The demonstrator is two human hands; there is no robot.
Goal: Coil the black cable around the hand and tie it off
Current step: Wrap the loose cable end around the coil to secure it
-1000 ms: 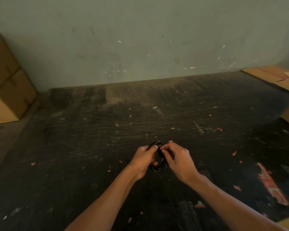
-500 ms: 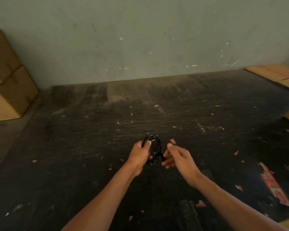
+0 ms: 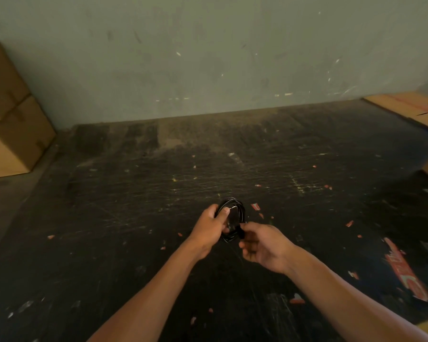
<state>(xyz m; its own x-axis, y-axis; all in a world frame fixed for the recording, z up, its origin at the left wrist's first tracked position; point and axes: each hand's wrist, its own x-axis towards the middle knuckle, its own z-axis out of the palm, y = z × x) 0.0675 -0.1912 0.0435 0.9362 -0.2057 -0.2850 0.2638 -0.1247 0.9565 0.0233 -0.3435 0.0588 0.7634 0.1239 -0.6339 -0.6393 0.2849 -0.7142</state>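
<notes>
The black cable [image 3: 240,213] is wound into a small round coil held upright above the dark floor. My left hand [image 3: 209,227] grips the coil's left side, thumb pressed on its front near the top. My right hand [image 3: 263,245] sits just below and to the right of the coil, palm turned up, fingertips pinching the cable's dark end piece at the coil's lower right edge. The lower left part of the coil is hidden behind my left hand.
Stacked cardboard boxes [image 3: 9,124] stand at the far left against the grey-green wall [image 3: 208,58]. Flattened cardboard [image 3: 410,107] lies at the far right. The black scuffed floor [image 3: 158,193] is dotted with small red paper scraps, and a torn red label [image 3: 405,272] lies at the right.
My right hand left the top of the coil, dropped lower and to the right, and now pinches the cable end at the coil's lower edge. My left hand kept its grip.
</notes>
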